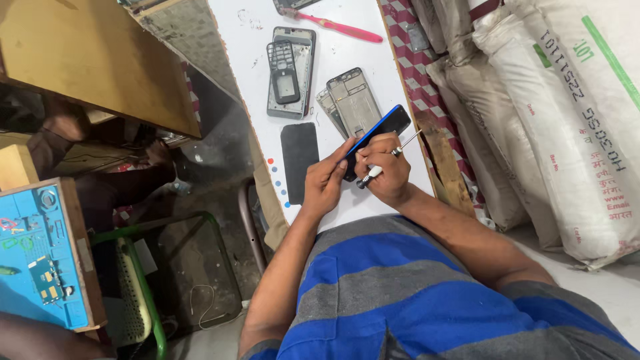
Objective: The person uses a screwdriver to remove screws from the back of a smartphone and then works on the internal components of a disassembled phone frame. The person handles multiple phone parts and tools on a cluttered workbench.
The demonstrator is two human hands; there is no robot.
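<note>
Head view: our left hand (325, 181) pinches the blue-edged phone (377, 135) on edge above the white table (347, 50), while our right hand (385, 175) closes around a small screwdriver (390, 160). We should keep the phone braced and the tool steady. Our fingers hide the phone's lower end and any seam.

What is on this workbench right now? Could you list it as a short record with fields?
left hand: steadies a blue-edged phone, held on edge
right hand: holds the same phone and a small screwdriver
surface: white table
beside the hands: dark flat panel, two bare phone frames
farther off: grey frame with a small black keypad housing, pink toothbrush
right side: white sacks
</note>
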